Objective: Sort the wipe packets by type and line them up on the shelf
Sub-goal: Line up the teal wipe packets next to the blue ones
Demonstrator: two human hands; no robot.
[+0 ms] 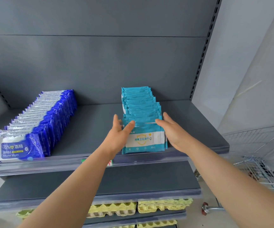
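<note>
Sorted: blue alcohol wipes point(34, 122) and teal wipes point(141, 112) lined the shelf point(91, 129) separately.
Remaining: straight-fingered left hand point(119, 132) and right hand point(171, 129) flanked the teal wipes, apparently straightening.

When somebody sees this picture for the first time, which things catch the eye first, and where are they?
The left hand and right hand flank the front of a row of teal wipe packets, right of centre on the shelf. A longer row of blue-and-silver wipe packets runs along its left side. Yellow egg trays lie lower down.
</note>
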